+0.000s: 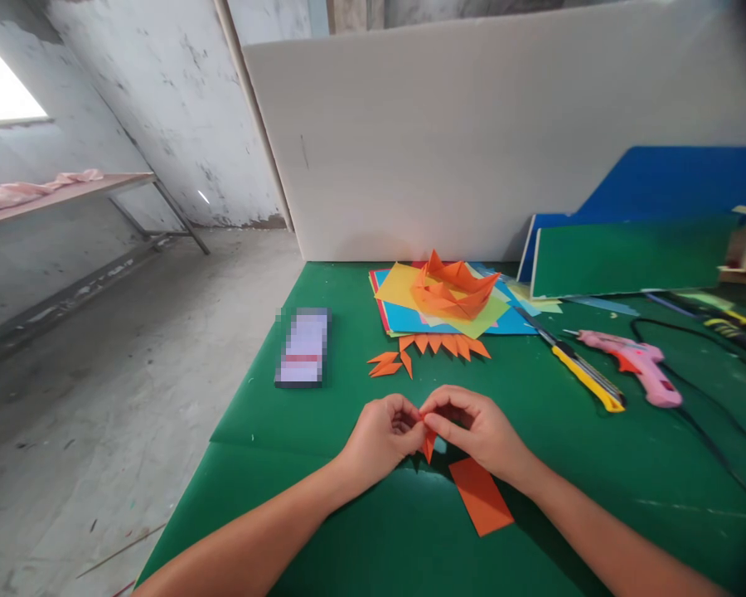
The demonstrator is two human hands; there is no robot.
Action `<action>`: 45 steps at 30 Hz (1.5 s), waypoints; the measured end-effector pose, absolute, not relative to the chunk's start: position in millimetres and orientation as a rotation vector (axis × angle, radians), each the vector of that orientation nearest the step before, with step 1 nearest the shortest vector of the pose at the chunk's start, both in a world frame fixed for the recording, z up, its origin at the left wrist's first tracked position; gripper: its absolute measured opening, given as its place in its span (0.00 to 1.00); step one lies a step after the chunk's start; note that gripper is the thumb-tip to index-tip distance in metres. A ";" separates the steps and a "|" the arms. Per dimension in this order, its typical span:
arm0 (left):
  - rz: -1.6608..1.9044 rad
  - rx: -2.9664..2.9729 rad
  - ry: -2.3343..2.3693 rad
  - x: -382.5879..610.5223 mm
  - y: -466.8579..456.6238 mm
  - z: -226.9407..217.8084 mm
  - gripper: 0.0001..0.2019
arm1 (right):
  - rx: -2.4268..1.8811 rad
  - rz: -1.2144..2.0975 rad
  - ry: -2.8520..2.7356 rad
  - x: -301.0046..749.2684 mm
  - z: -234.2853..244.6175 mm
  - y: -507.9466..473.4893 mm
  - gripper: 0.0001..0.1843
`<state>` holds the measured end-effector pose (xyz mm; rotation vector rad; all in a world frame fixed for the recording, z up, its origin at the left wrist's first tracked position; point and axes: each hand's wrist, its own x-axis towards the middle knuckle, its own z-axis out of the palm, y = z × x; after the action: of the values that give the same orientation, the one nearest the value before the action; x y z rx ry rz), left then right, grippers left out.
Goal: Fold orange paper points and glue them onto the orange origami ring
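Note:
My left hand [382, 435] and my right hand [476, 427] meet over the green table [273, 497], both pinching one small folded orange paper piece [428, 444] between their fingertips. A flat orange paper rectangle [481, 495] lies just below my right wrist. Behind the hands, several small folded orange pointed pieces [438, 346] lie in a row, with a few more [385, 364] at their left end.
A stack of coloured paper sheets [410, 319] carries folded orange paper shapes [453, 288]. A yellow utility knife [588, 377] and a pink glue gun [637, 365] with black cord lie to the right. A blurred phone-like object [302, 346] is left. White board [472, 133] stands behind; green and blue boards [627, 257] lean right.

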<state>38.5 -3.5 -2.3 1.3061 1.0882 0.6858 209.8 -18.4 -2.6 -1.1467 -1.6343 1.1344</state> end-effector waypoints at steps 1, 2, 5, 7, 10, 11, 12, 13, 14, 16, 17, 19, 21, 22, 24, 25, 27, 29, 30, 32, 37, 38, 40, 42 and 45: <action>0.695 1.320 1.098 38.4 -3.8 -3.8 0.11 | -1.157 1.129 -1.646 208.8 -2.3 -18.9 0.09; 0.700 1.334 1.104 38.3 -4.3 -5.2 0.10 | -1.174 1.119 -1.655 207.9 -2.1 -19.5 0.10; 0.695 1.384 1.105 37.9 -5.9 -8.8 0.09 | -1.211 1.096 -1.677 206.0 -1.6 -20.6 0.11; 0.692 1.412 1.101 38.0 -7.0 -10.0 0.09 | -1.216 1.121 -1.666 205.4 -1.7 -20.9 0.13; 0.684 1.383 1.096 38.7 -7.6 -8.8 0.10 | -1.219 1.226 -1.589 205.6 -2.2 -20.5 0.17; 0.683 1.354 1.089 38.9 -7.2 -7.6 0.11 | -1.224 1.261 -1.554 205.9 -2.4 -20.3 0.18; 0.691 1.318 1.081 39.1 -6.6 -6.1 0.13 | -1.227 1.286 -1.521 206.4 -2.6 -20.1 0.18; 0.707 1.280 1.071 39.2 -5.7 -4.5 0.14 | -1.230 1.299 -1.489 206.9 -3.0 -20.0 0.18; 0.732 1.244 1.059 39.1 -4.7 -3.0 0.15 | -1.229 1.300 -1.462 207.3 -3.4 -19.9 0.17; 0.792 1.183 1.035 38.5 -2.6 -0.6 0.17 | -1.215 1.288 -1.432 207.6 -4.6 -20.2 0.15; 0.817 1.163 1.025 38.0 -1.8 0.2 0.18 | -1.207 1.281 -1.430 207.4 -5.2 -20.5 0.14; 0.845 1.140 1.014 36.9 -0.8 1.0 0.19 | -1.213 1.254 -1.448 206.6 -6.2 -21.4 0.13; 0.841 1.134 1.018 36.3 -0.5 1.2 0.19 | -1.233 1.202 -1.470 205.8 -6.8 -22.2 0.13; 0.832 1.135 1.019 36.2 -0.6 1.1 0.19 | -1.244 1.172 -1.475 205.6 -6.9 -22.5 0.13; 0.809 1.141 1.022 36.5 -0.7 0.6 0.18 | -1.266 1.114 -1.485 205.4 -6.9 -22.9 0.12; 0.797 1.144 1.025 36.8 -0.8 0.2 0.18 | -1.281 1.080 -1.496 205.3 -6.6 -23.1 0.12; 0.786 1.142 1.033 37.6 -0.9 -1.0 0.17 | -1.317 0.991 -1.537 204.9 -5.4 -24.1 0.12; 0.780 1.135 1.037 37.9 -1.1 -2.1 0.16 | -1.339 0.866 -1.603 204.1 -3.4 -25.9 0.10; 0.779 1.133 1.035 37.9 -1.3 -2.5 0.15 | -1.338 0.801 -1.644 203.6 -2.3 -27.0 0.09; 0.777 1.139 1.033 37.5 -1.8 -2.7 0.13 | -1.314 0.678 -1.736 202.9 -0.5 -29.4 0.08; 0.765 1.141 1.030 37.2 -2.4 -1.4 0.10 | -1.181 0.362 -1.968 204.2 -1.4 -32.2 0.06; 0.769 1.134 1.025 37.5 -2.6 -1.3 0.10 | -1.152 0.297 -2.006 204.7 -2.1 -32.2 0.06; 0.787 1.120 1.006 38.5 -3.3 -1.5 0.09 | -1.112 0.184 -2.069 205.7 -3.5 -32.1 0.06; 0.807 1.110 0.995 39.5 -4.3 -2.0 0.09 | -1.087 0.092 -2.112 206.5 -4.6 -32.1 0.07; 0.805 1.090 1.005 40.2 -5.3 -2.3 0.09 | -1.056 -0.020 -2.174 207.6 -5.6 -32.7 0.08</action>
<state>40.2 -5.3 -2.3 1.0901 1.0049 0.8048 207.6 -32.7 -5.6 -1.0555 -2.1741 -0.0202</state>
